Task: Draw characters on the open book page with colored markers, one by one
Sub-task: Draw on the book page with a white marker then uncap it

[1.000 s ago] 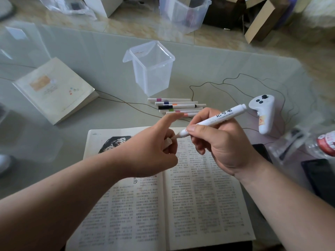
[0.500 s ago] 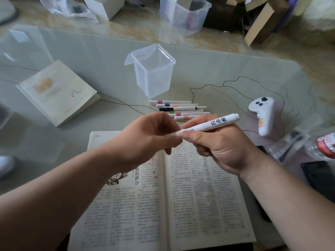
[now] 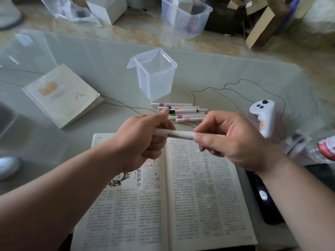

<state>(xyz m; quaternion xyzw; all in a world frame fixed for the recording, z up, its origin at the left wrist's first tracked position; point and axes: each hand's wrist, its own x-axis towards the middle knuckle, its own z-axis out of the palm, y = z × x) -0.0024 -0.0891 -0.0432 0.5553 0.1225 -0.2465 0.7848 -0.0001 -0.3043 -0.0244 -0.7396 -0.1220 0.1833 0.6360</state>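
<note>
The marker [image 3: 178,134] hangs level just above the book's [image 3: 199,196] top edge, over the spine. The left hand [image 3: 143,140] curls round its left end and the right hand [image 3: 230,140] pinches the barrel. Blur hides whether the cap has parted. It looks light, stiff and smooth, probably slippery, so a firm pinch low on the barrel should suit drawing. The thin pages may bleed ink and could lift unless pressed flat.

The book lies on a glass table [image 3: 90,60]. Beyond the book are spare markers [image 3: 181,113] in a row and a clear tub [image 3: 154,77]. Right of the book lie a controller [image 3: 264,116] and a phone [image 3: 262,196]. Left of the book and farther off lies a paperback [image 3: 61,95].
</note>
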